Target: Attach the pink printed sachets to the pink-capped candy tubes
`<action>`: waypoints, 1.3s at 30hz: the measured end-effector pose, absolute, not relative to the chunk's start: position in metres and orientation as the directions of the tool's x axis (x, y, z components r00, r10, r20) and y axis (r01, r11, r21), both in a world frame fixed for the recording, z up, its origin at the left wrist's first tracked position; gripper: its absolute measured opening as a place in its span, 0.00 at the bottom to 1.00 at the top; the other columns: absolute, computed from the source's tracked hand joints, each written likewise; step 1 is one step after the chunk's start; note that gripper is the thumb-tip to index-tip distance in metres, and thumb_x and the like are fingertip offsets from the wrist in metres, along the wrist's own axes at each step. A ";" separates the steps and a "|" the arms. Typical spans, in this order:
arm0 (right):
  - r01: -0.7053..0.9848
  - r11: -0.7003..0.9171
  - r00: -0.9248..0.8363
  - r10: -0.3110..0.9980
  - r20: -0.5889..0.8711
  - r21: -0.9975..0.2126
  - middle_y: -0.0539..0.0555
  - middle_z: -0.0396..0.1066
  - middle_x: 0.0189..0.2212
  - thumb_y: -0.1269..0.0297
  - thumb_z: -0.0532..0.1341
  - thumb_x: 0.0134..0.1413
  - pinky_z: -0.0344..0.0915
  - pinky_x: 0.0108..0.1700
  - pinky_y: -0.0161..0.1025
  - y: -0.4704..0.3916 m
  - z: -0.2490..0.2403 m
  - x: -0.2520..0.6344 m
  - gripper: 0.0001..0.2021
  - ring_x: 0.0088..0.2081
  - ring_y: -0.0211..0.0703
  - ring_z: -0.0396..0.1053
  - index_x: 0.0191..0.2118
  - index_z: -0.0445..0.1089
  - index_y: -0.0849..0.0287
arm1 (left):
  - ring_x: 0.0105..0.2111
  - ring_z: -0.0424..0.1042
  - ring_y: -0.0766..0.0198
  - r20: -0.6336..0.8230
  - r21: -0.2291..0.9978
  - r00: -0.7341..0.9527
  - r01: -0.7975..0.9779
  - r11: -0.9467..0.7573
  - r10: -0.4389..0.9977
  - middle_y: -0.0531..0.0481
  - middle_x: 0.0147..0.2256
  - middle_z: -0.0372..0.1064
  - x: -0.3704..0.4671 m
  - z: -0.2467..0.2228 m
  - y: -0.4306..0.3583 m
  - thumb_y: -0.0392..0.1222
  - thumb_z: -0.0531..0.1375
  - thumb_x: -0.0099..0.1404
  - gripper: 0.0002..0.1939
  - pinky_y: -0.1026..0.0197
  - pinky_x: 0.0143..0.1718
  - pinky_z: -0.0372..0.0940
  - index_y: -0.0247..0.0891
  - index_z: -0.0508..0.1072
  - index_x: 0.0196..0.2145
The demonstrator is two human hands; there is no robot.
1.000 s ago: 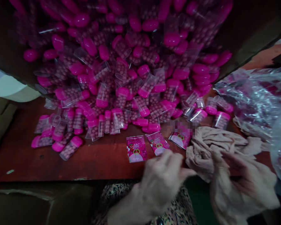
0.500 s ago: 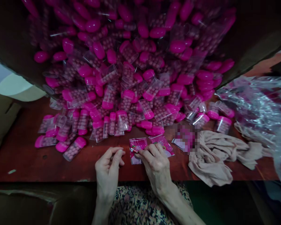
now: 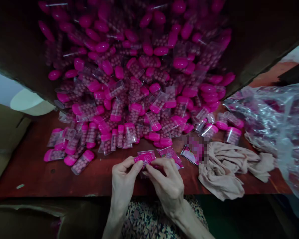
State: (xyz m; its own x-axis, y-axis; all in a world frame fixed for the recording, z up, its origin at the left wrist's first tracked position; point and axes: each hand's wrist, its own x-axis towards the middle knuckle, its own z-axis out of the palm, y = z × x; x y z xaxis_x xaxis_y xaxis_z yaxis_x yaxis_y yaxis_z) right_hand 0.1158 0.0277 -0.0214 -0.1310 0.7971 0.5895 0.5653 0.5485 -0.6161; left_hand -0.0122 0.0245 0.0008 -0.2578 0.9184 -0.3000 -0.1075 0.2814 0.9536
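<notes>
Near the table's front edge, my left hand (image 3: 126,176) and my right hand (image 3: 165,179) pinch a small pink printed label (image 3: 146,156) between thumbs and fingers, one at each side. Its lower part is hidden by my fingers. Just right of it a second pink label (image 3: 170,156) lies on the table, partly behind my right hand. Farther right is a stack of similar pink labels (image 3: 190,155), partly blurred out. Beyond my hands lie clear containers with pink caps, filled with small round balls; the nearest container (image 3: 82,162) is at the left.
A big heap of the pink-capped containers (image 3: 134,89) rises at the back between dark walls. A beige cloth (image 3: 221,169) lies at the right, beside crumpled clear plastic (image 3: 276,113). A white bowl-like thing (image 3: 31,101) and cardboard (image 3: 5,132) are at the left.
My left hand has moved right and closed on the label's left side. The label has been raised off the table between both hands. The whole view has shifted slightly.
</notes>
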 end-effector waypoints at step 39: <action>0.320 -0.075 0.287 0.958 0.022 -0.944 0.49 0.68 0.21 0.60 0.55 0.57 0.58 0.24 0.30 0.025 0.015 0.111 0.13 0.23 0.35 0.62 0.29 0.71 0.61 | 0.26 0.71 0.68 -0.456 0.625 0.277 -0.576 0.526 0.846 0.48 0.28 0.75 0.002 0.022 0.069 0.38 0.70 0.44 0.16 0.67 0.30 0.64 0.34 0.77 0.33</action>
State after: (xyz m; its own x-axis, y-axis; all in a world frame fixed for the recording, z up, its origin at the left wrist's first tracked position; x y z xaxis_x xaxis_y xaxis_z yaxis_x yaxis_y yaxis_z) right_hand 0.1113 0.0255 0.0152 0.2870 0.9577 0.0217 0.3204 -0.0747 -0.9443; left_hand 0.0022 0.0695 0.0224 0.2774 0.8456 -0.4560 -0.5762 0.5262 0.6254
